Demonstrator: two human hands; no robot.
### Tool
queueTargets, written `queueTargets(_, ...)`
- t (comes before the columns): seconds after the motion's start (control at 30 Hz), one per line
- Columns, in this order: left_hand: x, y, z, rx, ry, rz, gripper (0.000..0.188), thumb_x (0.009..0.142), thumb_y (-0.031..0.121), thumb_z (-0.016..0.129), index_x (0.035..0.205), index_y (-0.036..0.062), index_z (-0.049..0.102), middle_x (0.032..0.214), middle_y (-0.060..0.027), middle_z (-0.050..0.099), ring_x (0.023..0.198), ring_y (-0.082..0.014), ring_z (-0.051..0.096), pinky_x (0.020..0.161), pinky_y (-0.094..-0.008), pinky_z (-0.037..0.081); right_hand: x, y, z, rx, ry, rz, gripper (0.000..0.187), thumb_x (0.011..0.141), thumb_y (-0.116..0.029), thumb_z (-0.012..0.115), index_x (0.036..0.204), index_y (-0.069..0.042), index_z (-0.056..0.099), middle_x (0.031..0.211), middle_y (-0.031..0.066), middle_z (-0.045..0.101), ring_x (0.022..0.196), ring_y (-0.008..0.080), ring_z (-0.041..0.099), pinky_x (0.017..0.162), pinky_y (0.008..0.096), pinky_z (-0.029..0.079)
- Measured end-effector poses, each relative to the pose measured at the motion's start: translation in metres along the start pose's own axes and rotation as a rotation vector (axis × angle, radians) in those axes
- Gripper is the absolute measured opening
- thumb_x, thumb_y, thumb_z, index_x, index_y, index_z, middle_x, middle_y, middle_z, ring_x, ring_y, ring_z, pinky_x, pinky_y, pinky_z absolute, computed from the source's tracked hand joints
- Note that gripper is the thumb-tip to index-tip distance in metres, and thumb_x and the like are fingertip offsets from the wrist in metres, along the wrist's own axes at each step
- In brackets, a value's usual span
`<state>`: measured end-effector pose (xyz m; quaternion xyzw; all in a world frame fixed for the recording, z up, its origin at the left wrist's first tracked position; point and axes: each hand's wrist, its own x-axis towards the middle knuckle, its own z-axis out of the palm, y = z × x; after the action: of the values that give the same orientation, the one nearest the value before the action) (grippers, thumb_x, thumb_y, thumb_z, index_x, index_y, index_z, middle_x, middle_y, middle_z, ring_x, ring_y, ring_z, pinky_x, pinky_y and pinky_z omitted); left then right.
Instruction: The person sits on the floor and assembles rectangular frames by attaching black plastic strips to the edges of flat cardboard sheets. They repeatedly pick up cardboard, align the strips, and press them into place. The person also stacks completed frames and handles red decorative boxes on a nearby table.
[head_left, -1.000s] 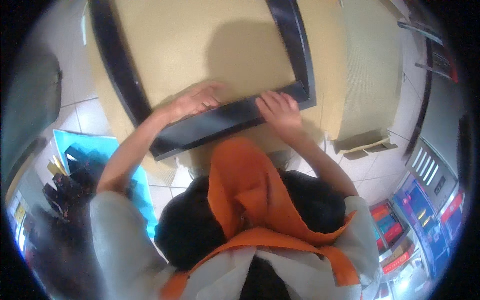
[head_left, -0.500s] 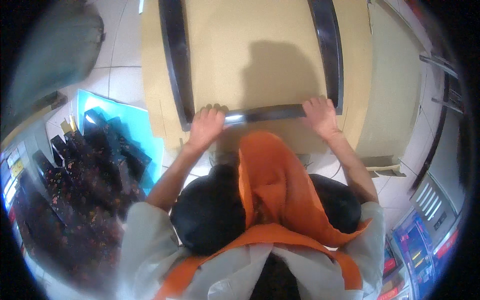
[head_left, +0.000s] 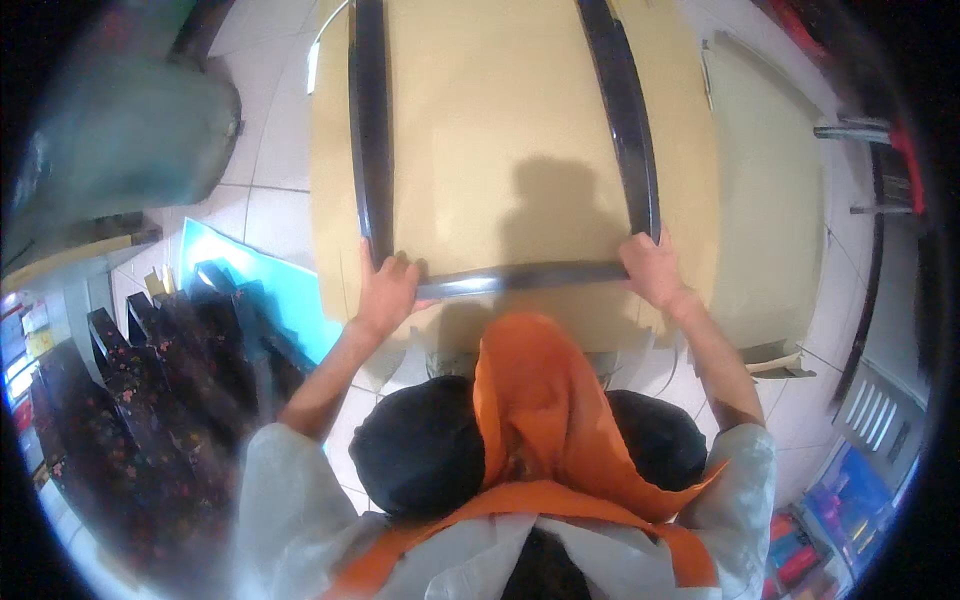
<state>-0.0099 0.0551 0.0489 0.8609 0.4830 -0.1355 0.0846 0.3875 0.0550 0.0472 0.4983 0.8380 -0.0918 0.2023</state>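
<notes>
A dark, glossy frame (head_left: 520, 280) with two long side bars and a near crossbar lies on a tan board (head_left: 470, 150). Its far end runs out of view. My left hand (head_left: 388, 295) is closed round the near left corner, with a finger along the left bar (head_left: 372, 130). At the near right corner, my right hand (head_left: 655, 268) grips where the crossbar meets the right bar (head_left: 622, 110). Both corners are partly covered by my hands.
On the left, several dark, flower-patterned pieces (head_left: 150, 400) rest beside a light blue sheet (head_left: 300, 290). A greenish, blurred bulky object (head_left: 130, 140) stands at the upper left. Right of the board are a flat greyish panel (head_left: 765, 190) and a slotted grey box (head_left: 880, 415).
My left hand has shifted from the crossbar's top round to the left corner. My right hand has closed on the right corner. The view has shifted, and the frame sits lower in it.
</notes>
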Motion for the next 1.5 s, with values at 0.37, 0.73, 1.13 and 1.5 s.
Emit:
queueTargets(0.37, 0.134, -0.120, -0.052, 0.360, 0.617, -0.391, 0.049, 0.076, 0.016, 0.056, 0.123, 0.0088, 0.042, 0.129, -0.0187, 0.037, 0.123, -0.0311, 0.032, 0.100, -0.0513, 0.022, 0.003, -0.123, -0.021, 0.761, 0.419, -0.737, 0.039, 0.082, -0.023, 0.053, 0.117, -0.006, 0.047, 0.122, 0.0151, 0.043, 0.118, 0.0281, 0.037, 0.097, 0.0377, 0.034)
queueTargets(0.73, 0.100, 0.072, -0.035, -0.368, 0.402, 0.179, 0.056, 0.071, 0.013, 0.061, 0.123, 0.0096, 0.041, 0.129, -0.0157, 0.035, 0.122, -0.0309, 0.031, 0.101, -0.0500, 0.020, 0.026, 0.038, -0.036, 0.540, 0.667, 0.307, 0.043, 0.079, -0.022, 0.056, 0.116, -0.001, 0.047, 0.118, 0.0194, 0.047, 0.114, 0.0329, 0.042, 0.096, 0.0395, 0.034)
queueTargets(1.13, 0.118, -0.003, -0.006, 0.028, 0.396, 0.384, 0.033, 0.069, 0.015, 0.058, 0.101, 0.0056, 0.054, 0.103, -0.0081, 0.054, 0.109, -0.0214, 0.045, 0.103, -0.0469, 0.021, 0.057, -0.077, -0.050, 1.097, -0.124, -0.293, 0.029, 0.088, -0.026, 0.046, 0.106, -0.005, 0.053, 0.100, 0.0146, 0.056, 0.097, 0.0267, 0.053, 0.082, 0.0397, 0.042)
queueTargets(1.5, 0.055, -0.107, 0.008, -0.002, 0.184, 0.600, 0.046, 0.058, 0.015, 0.066, 0.100, 0.0024, 0.053, 0.108, -0.0134, 0.052, 0.110, -0.0269, 0.044, 0.099, -0.0428, 0.029, 0.123, 0.092, -0.024, 0.672, 0.496, 0.456, 0.049, 0.075, -0.028, 0.061, 0.110, 0.001, 0.045, 0.109, 0.0203, 0.053, 0.101, 0.0363, 0.050, 0.086, 0.0420, 0.040)
